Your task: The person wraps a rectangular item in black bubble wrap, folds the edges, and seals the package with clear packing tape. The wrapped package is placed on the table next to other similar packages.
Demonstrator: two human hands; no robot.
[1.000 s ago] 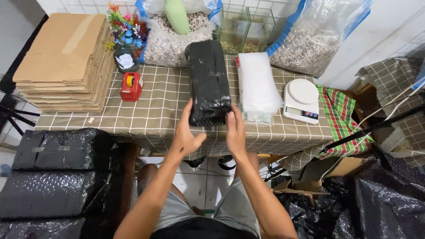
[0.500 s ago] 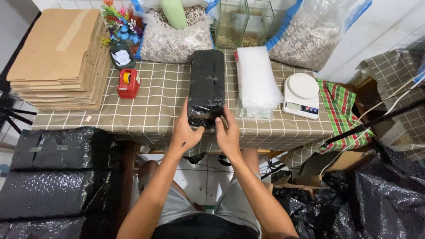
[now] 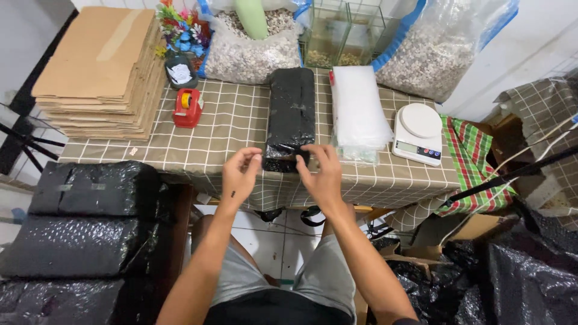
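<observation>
On table, near edge: long black bubble-wrap bundle (image 3: 291,117) lying lengthwise, far end toward the gravel bags (image 3: 250,51), near end just short of the checked tablecloth's (image 3: 235,120) front rim.
Step in hand: working the near end of the bundle, likely peeling or folding a loose flap; judged from finger placement only.
Right hand (image 3: 322,174): thumb and forefinger pinched on a small dark piece at the bundle's near corner.
Left hand (image 3: 239,174): fingers curled and slightly spread, tips just beside the bundle's near left corner; contact hard to tell.
Next move calls for: steadying the bundle with the left while drawing the pinched flap with the right, gently, since thin film tears.
Bundle's look: glossy, wrinkled, dimpled, soft-sided, roughly rectangular.
Neighbours: clear plastic sheets (image 3: 360,111) just beside on the right, white scale (image 3: 418,132) beyond, red tape dispenser (image 3: 188,108) to the left.
</observation>
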